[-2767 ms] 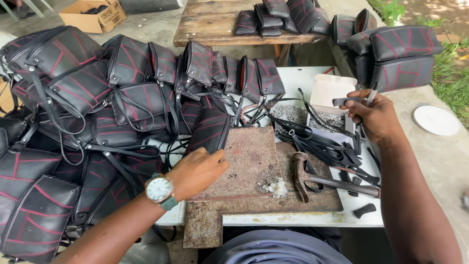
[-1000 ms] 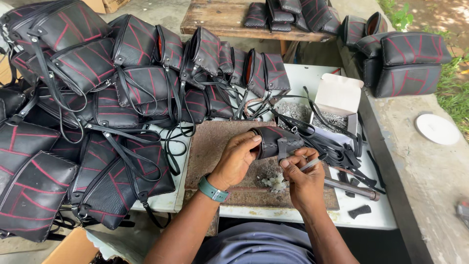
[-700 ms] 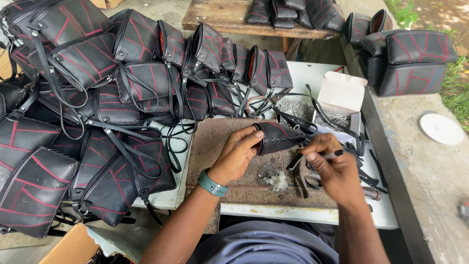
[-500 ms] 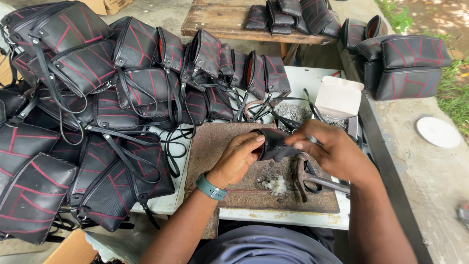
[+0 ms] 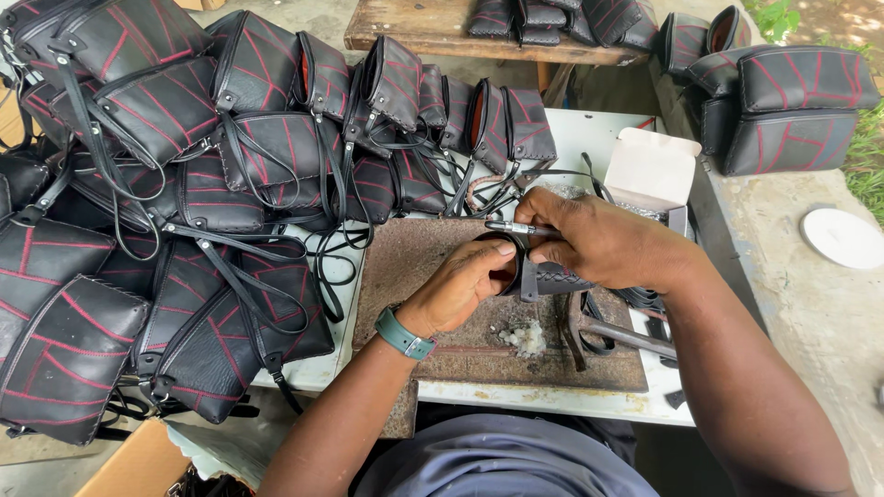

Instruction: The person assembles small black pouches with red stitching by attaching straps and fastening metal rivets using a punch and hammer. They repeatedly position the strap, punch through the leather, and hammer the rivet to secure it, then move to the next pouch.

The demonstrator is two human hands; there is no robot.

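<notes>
At nine o'clock, stitched black leather bags (image 5: 184, 184) with red lines lay heaped off the worn brown work board (image 5: 414, 267). The left hand (image 5: 465, 285) clasped a curved black leather piece (image 5: 543, 276) at board centre, steadying it. At three o'clock, the right hand (image 5: 599, 241) pinched a slim metal tool (image 5: 511, 227) against its edge.

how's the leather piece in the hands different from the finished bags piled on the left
The leather piece is small, plain black, and gripped by the left hand and right hand over the work board. The finished bags are larger, carry red stitched lines and long straps, and lie heaped untouched. Both are black leather.
</notes>
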